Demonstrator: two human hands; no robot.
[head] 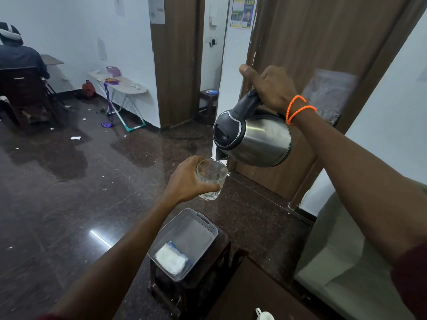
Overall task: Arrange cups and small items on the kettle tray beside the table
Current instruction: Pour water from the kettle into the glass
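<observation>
Fingers of the left hand (pixel 187 179) hold a clear glass cup (pixel 211 180); the right hand (pixel 271 87) grips a tipped shiny steel kettle (pixel 254 137). Poster (pixel 242 11) writing is too blurry to read.

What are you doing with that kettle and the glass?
The right hand holds a steel kettle by its black handle, tipped so the spout sits over a glass. The left hand has its fingers wrapped around that glass, which has a little water in it. Below them a grey tray sits on a dark stool, with a white packet lying inside.
</observation>
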